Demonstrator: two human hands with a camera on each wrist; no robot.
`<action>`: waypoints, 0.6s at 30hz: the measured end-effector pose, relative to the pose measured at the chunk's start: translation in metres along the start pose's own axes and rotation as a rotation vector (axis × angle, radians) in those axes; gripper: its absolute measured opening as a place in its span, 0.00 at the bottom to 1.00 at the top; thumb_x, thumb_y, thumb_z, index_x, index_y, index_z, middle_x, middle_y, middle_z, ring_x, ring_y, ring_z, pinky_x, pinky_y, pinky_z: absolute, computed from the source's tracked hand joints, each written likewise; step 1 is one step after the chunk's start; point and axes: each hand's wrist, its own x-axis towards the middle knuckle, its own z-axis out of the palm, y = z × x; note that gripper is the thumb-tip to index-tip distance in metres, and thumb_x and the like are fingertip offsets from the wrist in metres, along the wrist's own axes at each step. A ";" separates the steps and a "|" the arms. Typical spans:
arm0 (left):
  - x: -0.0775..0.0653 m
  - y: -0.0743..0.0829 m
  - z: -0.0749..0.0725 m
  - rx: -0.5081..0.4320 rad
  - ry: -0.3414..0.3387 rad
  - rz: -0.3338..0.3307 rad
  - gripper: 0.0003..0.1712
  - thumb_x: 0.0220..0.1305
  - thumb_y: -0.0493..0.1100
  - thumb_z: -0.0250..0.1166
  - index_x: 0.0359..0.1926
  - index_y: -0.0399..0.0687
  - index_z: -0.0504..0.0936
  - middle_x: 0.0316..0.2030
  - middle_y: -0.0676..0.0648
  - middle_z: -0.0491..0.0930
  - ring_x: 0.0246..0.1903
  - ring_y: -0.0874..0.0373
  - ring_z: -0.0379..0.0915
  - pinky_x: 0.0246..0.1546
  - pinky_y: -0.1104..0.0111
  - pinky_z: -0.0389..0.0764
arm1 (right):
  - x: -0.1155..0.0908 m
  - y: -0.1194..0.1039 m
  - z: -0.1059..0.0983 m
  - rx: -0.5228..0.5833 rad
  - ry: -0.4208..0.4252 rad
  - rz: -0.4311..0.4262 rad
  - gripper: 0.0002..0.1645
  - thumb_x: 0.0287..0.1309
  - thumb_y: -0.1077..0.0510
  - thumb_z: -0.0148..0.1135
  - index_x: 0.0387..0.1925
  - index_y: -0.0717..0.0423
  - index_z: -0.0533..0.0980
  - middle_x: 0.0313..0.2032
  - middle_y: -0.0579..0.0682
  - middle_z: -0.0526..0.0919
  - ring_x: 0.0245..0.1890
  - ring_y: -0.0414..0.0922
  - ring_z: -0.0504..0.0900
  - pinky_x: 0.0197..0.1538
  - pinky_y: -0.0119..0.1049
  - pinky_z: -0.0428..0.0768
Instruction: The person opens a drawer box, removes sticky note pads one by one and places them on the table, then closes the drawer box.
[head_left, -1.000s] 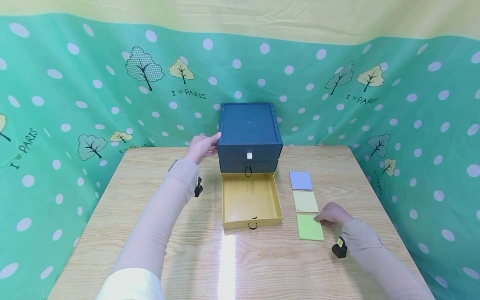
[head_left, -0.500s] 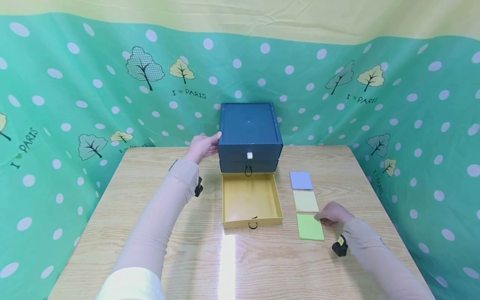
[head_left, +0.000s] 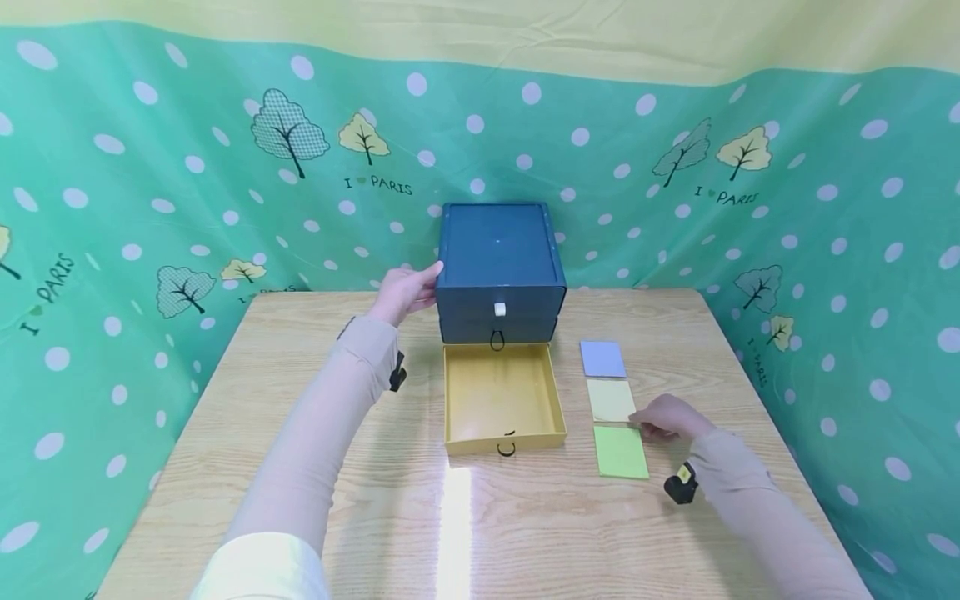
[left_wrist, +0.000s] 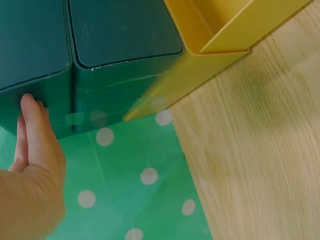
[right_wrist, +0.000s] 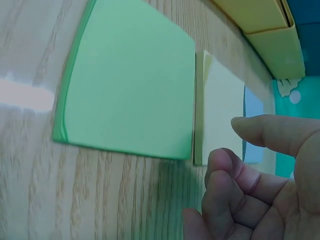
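A dark blue box of drawers (head_left: 495,242) stands at the back of the table, with a pale yellow drawer (head_left: 468,446) sticking out at its bottom. My left hand (head_left: 405,296) rests on the box's left side, its fingers fairly straight against the wall in the left wrist view. To the right lie three sticky-note pads in a column: blue (head_left: 602,358), pale yellow (head_left: 611,400) and green (head_left: 621,452). My right hand (right_wrist: 260,180) is at the yellow pad's right edge, fingers loosely bent, a gap showing between thumb and forefinger; nothing is held.
A wooden table (head_left: 360,517) carries everything. Behind and beside it hangs a green dotted curtain (head_left: 600,167). A black loop (head_left: 507,450) is on the yellow drawer's front, and a small white knob (head_left: 500,309) on the blue box.
My right hand has shifted slightly away from me, from the green pad's upper corner to the yellow pad's edge. My left hand stays on the box; the pads have not moved.
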 end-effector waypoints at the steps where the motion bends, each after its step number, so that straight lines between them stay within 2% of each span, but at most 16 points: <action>1: 0.000 0.000 0.000 -0.004 0.000 0.001 0.53 0.63 0.51 0.63 0.74 0.41 0.38 0.58 0.36 0.74 0.56 0.48 0.74 0.54 0.63 0.80 | 0.000 -0.001 0.001 0.004 0.002 0.000 0.18 0.59 0.55 0.58 0.16 0.57 0.74 0.15 0.44 0.73 0.16 0.37 0.69 0.22 0.26 0.69; 9: -0.001 0.000 0.000 -0.003 0.000 0.002 0.53 0.64 0.51 0.62 0.74 0.43 0.36 0.58 0.37 0.74 0.56 0.48 0.74 0.54 0.64 0.80 | 0.002 -0.011 0.006 -0.014 -0.013 -0.036 0.20 0.62 0.53 0.55 0.16 0.56 0.73 0.14 0.44 0.74 0.15 0.36 0.69 0.21 0.25 0.69; 14: -0.001 0.000 0.000 0.004 -0.003 0.008 0.52 0.64 0.51 0.62 0.74 0.42 0.38 0.58 0.37 0.74 0.56 0.48 0.74 0.54 0.64 0.80 | 0.001 -0.023 0.008 0.041 -0.042 -0.068 0.19 0.63 0.54 0.55 0.18 0.60 0.74 0.16 0.46 0.74 0.15 0.37 0.67 0.21 0.26 0.67; 18: -0.001 0.001 0.001 0.008 -0.006 0.007 0.48 0.64 0.50 0.62 0.73 0.40 0.45 0.58 0.36 0.74 0.57 0.47 0.73 0.54 0.64 0.80 | -0.001 -0.033 0.010 0.056 -0.040 -0.096 0.19 0.63 0.55 0.55 0.19 0.60 0.74 0.17 0.46 0.76 0.16 0.36 0.68 0.22 0.26 0.69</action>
